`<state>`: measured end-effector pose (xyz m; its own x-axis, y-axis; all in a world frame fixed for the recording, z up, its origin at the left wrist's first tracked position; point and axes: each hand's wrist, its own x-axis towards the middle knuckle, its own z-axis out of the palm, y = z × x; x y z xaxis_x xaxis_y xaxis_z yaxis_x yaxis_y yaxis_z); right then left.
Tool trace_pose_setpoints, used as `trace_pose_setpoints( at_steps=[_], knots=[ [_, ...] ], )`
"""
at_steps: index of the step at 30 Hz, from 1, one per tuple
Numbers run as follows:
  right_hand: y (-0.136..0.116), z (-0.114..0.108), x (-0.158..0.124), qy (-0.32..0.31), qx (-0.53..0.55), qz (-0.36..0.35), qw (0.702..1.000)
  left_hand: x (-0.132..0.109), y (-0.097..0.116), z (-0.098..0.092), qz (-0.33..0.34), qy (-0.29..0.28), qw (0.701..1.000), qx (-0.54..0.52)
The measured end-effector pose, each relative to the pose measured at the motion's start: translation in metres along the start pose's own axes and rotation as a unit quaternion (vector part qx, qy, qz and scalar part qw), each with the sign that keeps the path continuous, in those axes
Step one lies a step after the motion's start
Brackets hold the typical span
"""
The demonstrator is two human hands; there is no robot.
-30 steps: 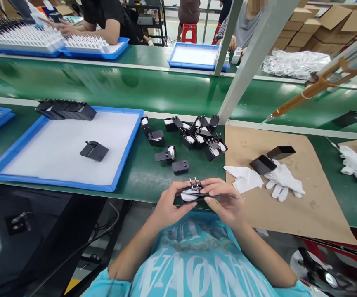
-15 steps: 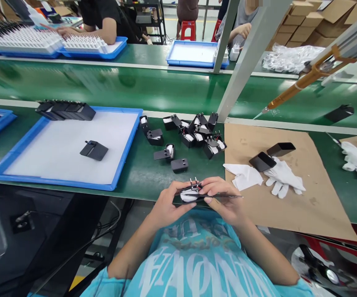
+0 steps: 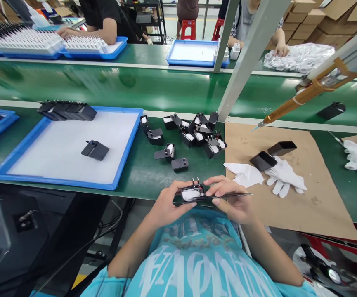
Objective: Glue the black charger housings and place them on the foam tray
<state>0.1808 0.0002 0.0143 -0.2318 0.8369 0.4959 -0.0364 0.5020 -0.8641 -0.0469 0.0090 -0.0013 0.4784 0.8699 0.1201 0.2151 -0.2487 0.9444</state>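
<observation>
My left hand (image 3: 167,205) grips a small black open plug part (image 3: 192,193) with white inside and metal prongs pointing up, held just over the near edge of the green bench. My right hand (image 3: 231,201) is closed on thin metal tweezers (image 3: 228,195), whose tips lie across the part. Beyond my hands, a heap of similar black plug parts (image 3: 197,134) lies on the green surface, with a single one (image 3: 180,164) closest to me.
A blue tray (image 3: 128,136) on the left holds a white sheet, one black cover (image 3: 95,150) and a row of black shells (image 3: 67,110). White gloves (image 3: 282,175) and black shells (image 3: 263,160) lie on brown cardboard (image 3: 305,198). An orange dispenser nozzle (image 3: 292,103) hangs at right. Other people work across the belt.
My right hand shifted slightly right along the tweezers, uncovering more of the part. A person across the belt moved a hand onto the plastic bags.
</observation>
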Motion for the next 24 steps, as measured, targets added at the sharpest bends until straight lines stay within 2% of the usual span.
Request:
trace_pose_setpoints(
  at_steps=[3, 7, 16, 21, 24],
  knots=[
    [-0.001, 0.001, 0.001, 0.009, -0.031, -0.011, 0.999, 0.001, -0.001, 0.001, -0.007, 0.004, 1.0, 0.003],
    [0.0, 0.003, 0.002, -0.023, -0.061, -0.002, 0.998, 0.001, 0.0, 0.001, -0.01, 0.001, 1.0, 0.0],
    [0.003, -0.012, 0.001, -0.05, -0.01, -0.003, 0.999, -0.001, 0.002, -0.004, -0.041, -0.023, 0.998, -0.033],
    [0.002, -0.02, -0.005, 0.076, 0.013, 0.045, 0.996, -0.002, -0.006, -0.018, -0.06, -0.007, 0.997, 0.049],
    [0.009, -0.027, -0.008, 0.116, -0.036, 0.08, 0.989, -0.005, -0.014, -0.03, -0.092, 0.006, 0.99, 0.105]
  ],
)
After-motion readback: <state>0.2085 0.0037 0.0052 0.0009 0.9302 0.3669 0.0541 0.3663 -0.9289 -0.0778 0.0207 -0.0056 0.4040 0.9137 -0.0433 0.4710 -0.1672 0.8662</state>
